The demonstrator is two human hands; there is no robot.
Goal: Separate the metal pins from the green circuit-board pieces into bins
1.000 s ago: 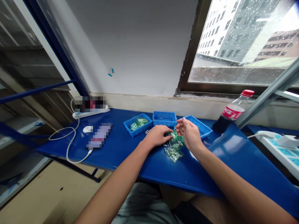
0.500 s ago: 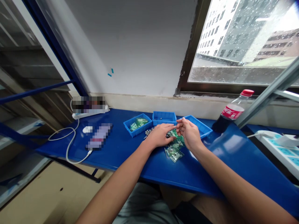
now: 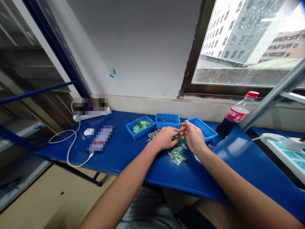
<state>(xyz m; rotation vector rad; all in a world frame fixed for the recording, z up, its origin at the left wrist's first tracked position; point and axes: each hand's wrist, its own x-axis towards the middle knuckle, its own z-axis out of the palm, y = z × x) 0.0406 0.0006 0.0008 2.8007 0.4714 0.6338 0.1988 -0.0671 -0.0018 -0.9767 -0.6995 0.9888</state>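
Observation:
My left hand (image 3: 166,138) reaches palm down over a pile on the blue table. Its fingers are bent, and the thumb stands apart from them. Beneath and beside it lie small green-and-clear plastic packets (image 3: 178,154). Small black and silver metal parts (image 3: 152,135), which look like screws, lie at its left. Close by on the right, my right hand (image 3: 194,138) is raised with thumb and fingers pinched together. What it holds, if anything, is too small to make out. A blue bin (image 3: 134,137) at the left contains more green packets.
Another blue bin (image 3: 167,115) at the back has a tiny part inside. A third blue bin (image 3: 209,139) is behind my right hand. A cola bottle (image 3: 238,114) leans near the window. Power strips (image 3: 283,149) lie right; a cable (image 3: 69,152) and blurred phone-like object (image 3: 101,140) lie left.
The fingers of my left hand have bent down toward the pile, having been stretched toward the right hand before. My right hand has hardly moved.

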